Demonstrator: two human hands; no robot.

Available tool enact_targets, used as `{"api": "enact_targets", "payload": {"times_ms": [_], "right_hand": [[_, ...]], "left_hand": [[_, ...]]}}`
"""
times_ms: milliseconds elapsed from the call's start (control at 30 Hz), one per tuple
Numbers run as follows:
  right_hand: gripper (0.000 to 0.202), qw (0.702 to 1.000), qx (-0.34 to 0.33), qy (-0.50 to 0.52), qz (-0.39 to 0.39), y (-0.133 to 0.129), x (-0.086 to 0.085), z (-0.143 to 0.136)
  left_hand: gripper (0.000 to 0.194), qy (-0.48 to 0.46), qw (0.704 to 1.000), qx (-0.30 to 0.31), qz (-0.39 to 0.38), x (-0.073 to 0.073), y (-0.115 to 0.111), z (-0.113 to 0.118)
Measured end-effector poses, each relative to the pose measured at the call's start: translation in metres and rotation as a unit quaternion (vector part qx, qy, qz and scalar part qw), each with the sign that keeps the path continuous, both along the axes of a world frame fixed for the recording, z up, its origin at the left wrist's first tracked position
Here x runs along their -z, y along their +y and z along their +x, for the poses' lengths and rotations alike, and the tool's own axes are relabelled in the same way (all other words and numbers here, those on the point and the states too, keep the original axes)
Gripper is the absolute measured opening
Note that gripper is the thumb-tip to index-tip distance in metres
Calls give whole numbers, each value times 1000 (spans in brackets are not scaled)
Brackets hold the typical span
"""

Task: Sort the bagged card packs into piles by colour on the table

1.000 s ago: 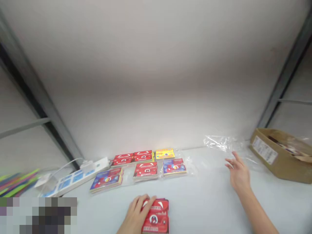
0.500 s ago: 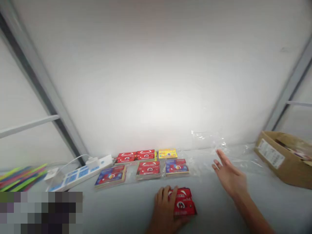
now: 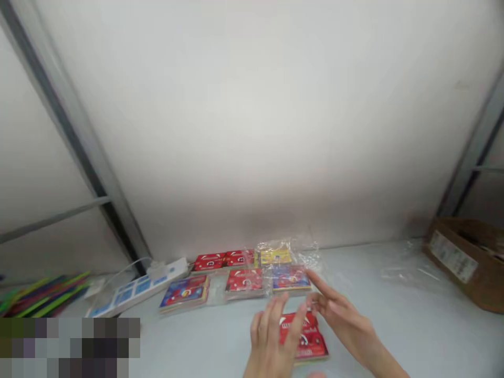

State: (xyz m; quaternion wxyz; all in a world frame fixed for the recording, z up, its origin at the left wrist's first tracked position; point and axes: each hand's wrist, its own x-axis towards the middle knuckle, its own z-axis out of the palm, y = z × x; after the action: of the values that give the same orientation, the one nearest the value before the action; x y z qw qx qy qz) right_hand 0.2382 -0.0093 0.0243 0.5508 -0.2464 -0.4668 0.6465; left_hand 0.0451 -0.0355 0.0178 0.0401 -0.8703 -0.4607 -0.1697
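Observation:
A stack of red cards (image 3: 315, 344) lies on the table at the lower middle. My left hand (image 3: 273, 333) rests over its left side, fingers spread and touching the top. Beside the stack's upper right is my right hand (image 3: 340, 317), index finger stretched out and the other fingers curled. Clear plastic film (image 3: 311, 253) lies just beyond that hand, over the yellow pack (image 3: 275, 256) and near the blue-and-red pack (image 3: 291, 278). Whether the right fingers hold any film is too blurred to tell.
Further left are a red pack (image 3: 244, 281), two red packs behind it and another blue-red pack (image 3: 185, 292). A white power strip (image 3: 136, 289) and colourful strips (image 3: 47, 294) lie at the left. An open cardboard box (image 3: 464, 262) stands at the right.
My right hand has moved left, close to my left hand and the red stack. Plastic film now lies over the back packs. The view has shifted slightly.

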Motion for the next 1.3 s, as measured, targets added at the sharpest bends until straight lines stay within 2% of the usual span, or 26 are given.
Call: {"api": "enact_targets", "payload": {"times_ms": [67, 133, 200, 267, 400, 467, 567, 633, 700, 800, 900, 1000, 1167, 1300], "right_hand": [[59, 999, -39, -14, 8, -4, 0, -5], [62, 995, -89, -38, 24, -7, 2, -11], [63, 988, -135, -69, 38, -10, 7, -18], [64, 980, -173, -86, 43, -12, 11, -24], [61, 971, -216, -92, 46, -15, 13, -29], [54, 974, -173, -135, 55, -14, 10, -28], [45, 969, -45, -242, 34, -7, 8, -21], [46, 940, 37, -338, 29, 0, 12, -12], [49, 896, 90, -431, 51, 7, 19, -1], [55, 844, 107, -521, 69, 14, 33, 14], [42, 828, 106, -548, 57, 17, 40, 21], [29, 851, 109, -513, 15, 22, 40, 22], [29, 914, 94, -392, -50, 24, 23, 30], [25, 968, 74, -203, -126, 18, 3, 37]], "left_hand": [[77, -9, 997, -29, 70, -19, -2, -8], [86, -9, 992, -96, 80, -38, 1, -17], [91, 4, 988, -134, 76, -49, 7, -26], [90, 16, 988, -141, 68, -51, 12, -34], [87, 4, 993, -116, 33, -41, 12, -47], [88, -10, 994, -107, 11, -35, 12, -53], [88, -27, 993, -110, -10, -28, 15, -65], [88, -36, 993, -111, -30, -25, 19, -73], [88, -45, 991, -112, -60, -21, 23, -81], [91, -60, 987, -110, -102, -14, 27, -89], [93, -67, 986, -105, -109, -7, 29, -93], [87, -70, 988, -91, -101, -3, 34, -96], [81, -50, 993, -67, -82, -5, 48, -99], [87, -50, 995, -42, -70, -2, 49, -96]]}}
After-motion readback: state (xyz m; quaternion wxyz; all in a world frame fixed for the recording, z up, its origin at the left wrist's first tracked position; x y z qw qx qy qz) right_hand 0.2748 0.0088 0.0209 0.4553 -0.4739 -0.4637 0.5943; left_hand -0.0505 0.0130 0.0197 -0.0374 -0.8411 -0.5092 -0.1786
